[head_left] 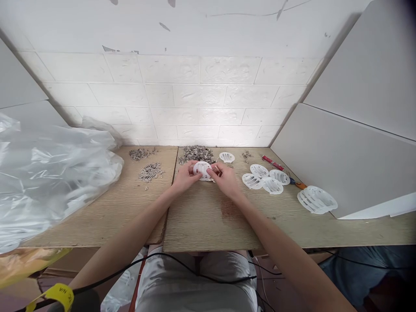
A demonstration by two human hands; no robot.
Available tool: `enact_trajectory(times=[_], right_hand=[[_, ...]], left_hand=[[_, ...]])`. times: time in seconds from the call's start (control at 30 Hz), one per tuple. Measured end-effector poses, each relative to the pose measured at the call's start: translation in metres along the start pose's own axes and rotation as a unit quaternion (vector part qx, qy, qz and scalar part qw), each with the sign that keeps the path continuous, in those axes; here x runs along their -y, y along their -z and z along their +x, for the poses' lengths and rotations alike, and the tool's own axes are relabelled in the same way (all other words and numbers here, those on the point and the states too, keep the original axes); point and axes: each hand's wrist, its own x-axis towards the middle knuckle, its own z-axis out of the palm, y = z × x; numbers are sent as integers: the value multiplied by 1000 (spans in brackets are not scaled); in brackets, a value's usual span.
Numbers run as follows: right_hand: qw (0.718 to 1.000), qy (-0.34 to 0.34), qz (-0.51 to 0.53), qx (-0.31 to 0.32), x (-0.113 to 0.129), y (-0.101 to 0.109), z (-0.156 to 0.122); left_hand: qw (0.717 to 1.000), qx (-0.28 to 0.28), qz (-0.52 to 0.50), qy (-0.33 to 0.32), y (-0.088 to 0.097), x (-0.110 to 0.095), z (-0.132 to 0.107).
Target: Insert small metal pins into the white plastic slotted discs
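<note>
Slotted white disc: in my head view the slotted white disc sits at the dial's centre, face tilted towards me; I can't tell whether its lower edge touches the tabletop.
Left hand: the fingers of the left hand pinch the rim around nine o'clock, thumb on the face.
Right hand: the fingers of the right hand are closed narrowly around three o'clock, thumb pressing the face; anything tucked behind them is hidden from me.
Handling: I judge it light, thin plastic, fairly stiff, a little slick, with slats that could snap.
Where to hold: I'd take the solid rim at opposite sides, sparing the slats.
Metal pieces: a heap of small metal pieces lies just beyond, towards eleven o'clock.
Loose discs: four loose slotted discs overlap near three o'clock.
Stacked discs: stacked slotted discs stand farther out, between three and four.
</note>
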Motion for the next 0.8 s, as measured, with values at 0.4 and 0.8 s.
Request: enact_trajectory(times=[0.4, 0.8], right_hand=[[999, -22, 40, -5, 0, 3, 2], [999, 0, -2, 36, 0, -1, 0]], left_hand=[[992, 11, -108, 70, 0, -13, -5], [993, -71, -21, 96, -5, -9, -5]])
